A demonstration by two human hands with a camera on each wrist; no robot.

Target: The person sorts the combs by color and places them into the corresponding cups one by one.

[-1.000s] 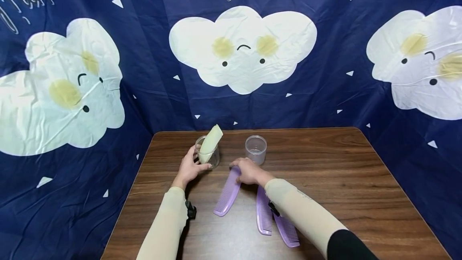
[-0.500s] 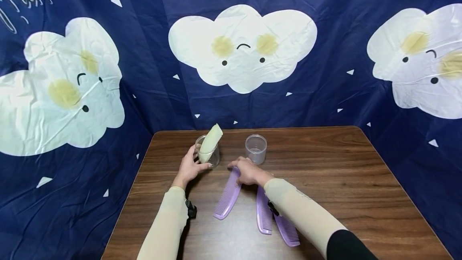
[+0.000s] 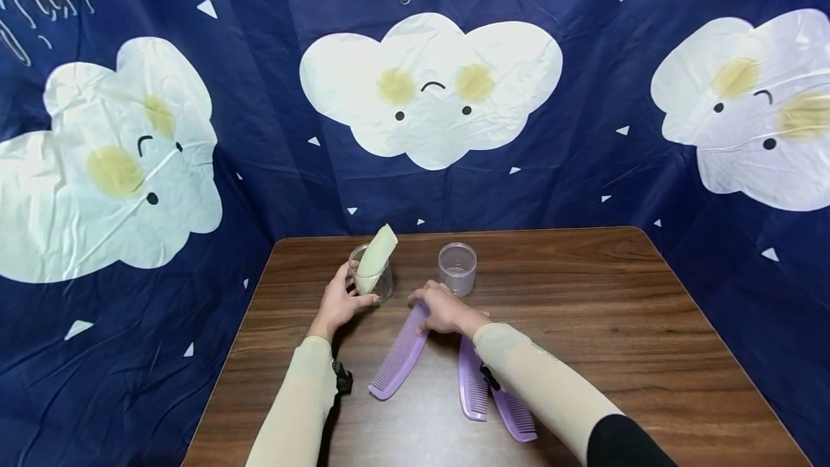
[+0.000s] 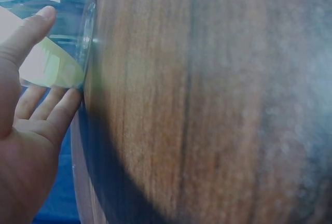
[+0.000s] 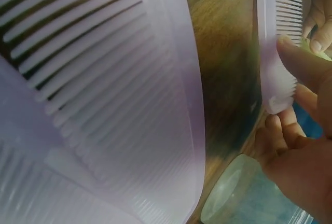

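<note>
Backdrop's a dark blue cloud-print sheet (image 3: 259,56) behind a brown wood table (image 3: 616,352). The right sleeve (image 3: 551,377) gets in the way, covering parts of the middle comb (image 3: 475,389) and the rightmost comb (image 3: 516,420). Left hand (image 3: 338,303) reaches forward, opened just wide enough to hold the left cup (image 3: 385,288) between thumb and fingers; a pale green thing (image 3: 376,261) leans out of it. Right hand (image 3: 444,310), just in front of the right cup (image 3: 457,276), has thumb and fingers closed on one end of the leftmost comb (image 3: 398,361), whose other end points back toward the person. Count: three purple combs, two clear cups, one green thing.
</note>
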